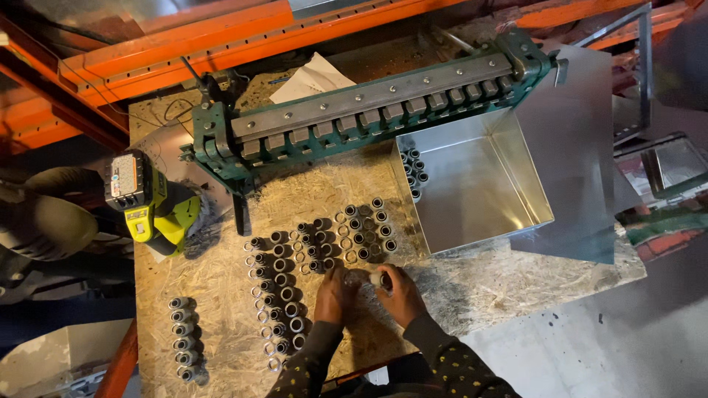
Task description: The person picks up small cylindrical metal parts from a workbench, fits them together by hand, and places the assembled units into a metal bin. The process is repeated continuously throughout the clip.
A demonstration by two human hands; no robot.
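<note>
1. Down at the near edge of the bench [472, 287], a chipboard top, both hands meet over a small metal fitting.
2. Left hand [335, 295] has its fingers curled inward toward the right hand; whether they grip anything cannot be told, as the fingertips are hidden.
3. Right hand [398, 293] has its fingers closed around a short grey fitting [377, 279], held just above the board, between the two hands.
4. Just beyond the hands, more fittings and loose rings [354, 232] stand in rows on the board.
5. Another cluster [276, 302] runs toward the near edge, just left of the left hand.
6. A single column of fittings [182, 339] lies well apart on the left.
7. An open sheet-metal box [479, 184] sits to the right of the rows, with a few fittings [413, 169] in its far left corner.
8. A green bending brake [369, 110] spans the back of the bench.
9. A yellow-green cordless drill [151, 203] rests at the left edge.
10. Orange racking beams [177, 44] run behind.
</note>
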